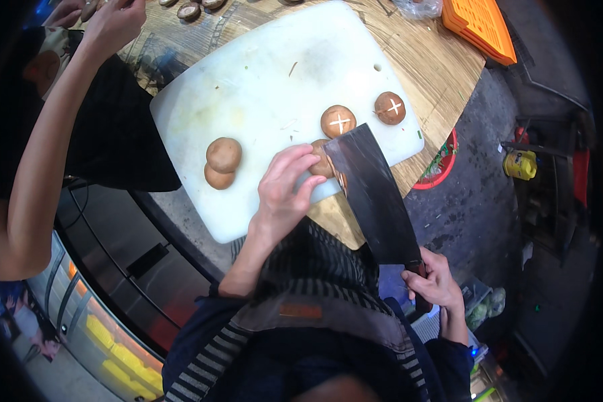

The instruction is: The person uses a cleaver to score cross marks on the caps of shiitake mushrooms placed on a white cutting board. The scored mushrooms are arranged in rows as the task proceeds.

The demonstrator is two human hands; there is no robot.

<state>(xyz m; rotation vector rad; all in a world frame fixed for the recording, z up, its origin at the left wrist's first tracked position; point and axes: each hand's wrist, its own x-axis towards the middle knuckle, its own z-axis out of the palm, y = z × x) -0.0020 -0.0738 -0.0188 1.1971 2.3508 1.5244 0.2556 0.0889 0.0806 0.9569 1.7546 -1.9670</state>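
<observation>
My right hand grips the dark handle of a broad cleaver. The far end of its blade lies against a brown mushroom cap on the white cutting board, where thin slivers cling to the blade. With fingertips and thumb, my left hand holds that cap from the left; the blade hides part of it. Just beyond sits a mushroom cap with a pale cross cut, and another crossed cap is farther right. Two uncut caps overlap at the board's left.
Another person's arm reaches over the wooden table at upper left, near several mushrooms. Orange plastic baskets stand at the far right corner. Below the table's right edge is a red basin with greens; a yellow container is beyond.
</observation>
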